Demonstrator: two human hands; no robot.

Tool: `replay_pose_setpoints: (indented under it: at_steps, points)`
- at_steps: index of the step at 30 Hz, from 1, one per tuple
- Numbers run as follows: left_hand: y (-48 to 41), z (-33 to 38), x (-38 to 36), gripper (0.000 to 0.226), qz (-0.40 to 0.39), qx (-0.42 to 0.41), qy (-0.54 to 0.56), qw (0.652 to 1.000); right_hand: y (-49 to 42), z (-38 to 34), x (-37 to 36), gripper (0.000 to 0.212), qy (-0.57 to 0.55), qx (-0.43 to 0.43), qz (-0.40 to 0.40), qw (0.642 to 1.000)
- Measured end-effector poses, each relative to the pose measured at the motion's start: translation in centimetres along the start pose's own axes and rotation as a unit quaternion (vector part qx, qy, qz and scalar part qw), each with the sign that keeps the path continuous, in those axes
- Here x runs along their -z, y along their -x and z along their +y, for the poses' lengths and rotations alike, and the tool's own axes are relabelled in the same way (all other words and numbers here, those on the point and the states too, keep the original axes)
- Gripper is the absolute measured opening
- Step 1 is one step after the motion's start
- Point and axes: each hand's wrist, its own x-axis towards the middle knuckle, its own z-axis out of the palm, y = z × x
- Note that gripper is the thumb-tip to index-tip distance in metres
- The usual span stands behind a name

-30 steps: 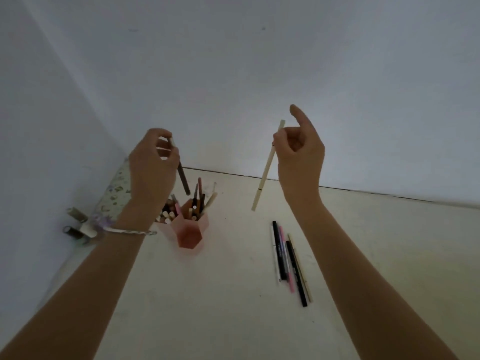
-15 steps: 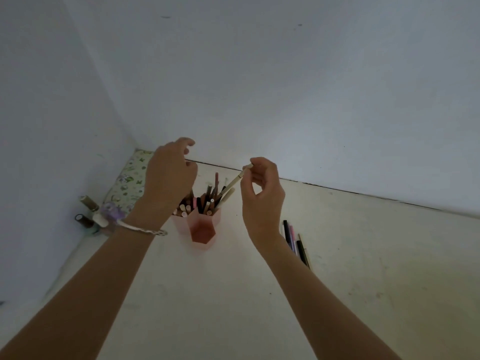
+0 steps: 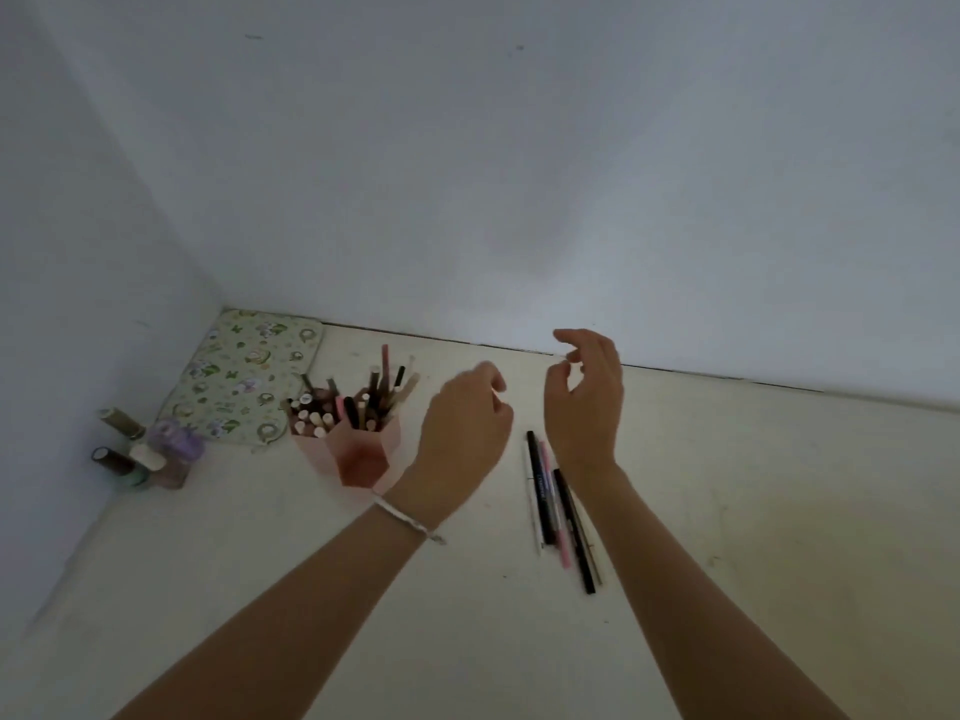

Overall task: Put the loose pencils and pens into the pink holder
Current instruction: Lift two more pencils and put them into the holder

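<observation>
The pink holder (image 3: pixel 358 457) stands on the pale floor, packed with several upright pens and pencils (image 3: pixel 358 402). To its right lie several loose pens (image 3: pixel 558 504) side by side, black, pink and white. My left hand (image 3: pixel 465 426), with a bracelet at the wrist, hovers between the holder and the loose pens, fingers loosely curled and holding nothing. My right hand (image 3: pixel 587 402) hangs above the far ends of the loose pens, fingers relaxed and empty.
A flowered pouch (image 3: pixel 244 379) lies in the corner behind the holder. Several small bottles (image 3: pixel 148 454) stand against the left wall. White walls meet the floor close behind.
Both hands have let go of their pencils, which now stand in the holder. Both hands moved right and down toward the loose pens.
</observation>
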Motion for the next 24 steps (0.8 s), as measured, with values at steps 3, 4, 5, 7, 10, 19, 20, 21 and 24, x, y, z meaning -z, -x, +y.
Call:
replay_pose_setpoints:
  at_steps: [3, 4, 5, 7, 10, 19, 20, 21, 24]
  points:
    - [1.2, -0.2, -6.2, 0.022, -0.132, 0.071, -0.051, 0.987, 0.0, 2.5, 3.0, 0.036, 0.012, -0.038, 0.012, 0.999]
    - [1.5, -0.2, -7.7, 0.022, -0.156, 0.09, -0.064, 0.982, 0.2, 3.3, 4.1, 0.035, 0.021, -0.039, 0.012, 0.999]
    - [1.7, -0.3, -8.8, 0.022, -0.169, 0.107, -0.074, 0.977, 0.4, 4.0, 4.8, 0.035, 0.027, -0.044, 0.009, 0.999]
    - [2.1, -0.4, -10.5, 0.023, -0.18, 0.133, -0.091, 0.97, 1.0, 5.6, 6.5, 0.034, 0.035, -0.06, 0.003, 0.998]
    - [2.4, -0.5, -11.8, 0.037, -0.175, 0.163, -0.096, 0.966, 1.9, 7.7, 8.3, 0.034, 0.047, -0.086, -0.01, 0.995]
    - [1.3, 0.2, -12.5, 0.027, -0.157, 0.258, 0.002, 0.953, 4.6, 10.5, 7.9, 0.029, 0.052, -0.151, -0.11, 0.981]
    - [1.0, 0.2, -12.0, 0.028, -0.139, 0.255, 0.025, 0.957, 4.5, 10.9, 7.6, 0.028, 0.064, -0.173, -0.14, 0.973]
    - [0.8, 0.2, -11.4, 0.03, -0.116, 0.243, 0.048, 0.962, 4.5, 11.3, 7.2, 0.027, 0.079, -0.192, -0.173, 0.963]
    - [0.0, 0.3, -9.1, 0.043, -0.051, 0.186, 0.104, 0.976, 4.8, 11.9, 5.5, 0.028, 0.126, -0.233, -0.262, 0.928]
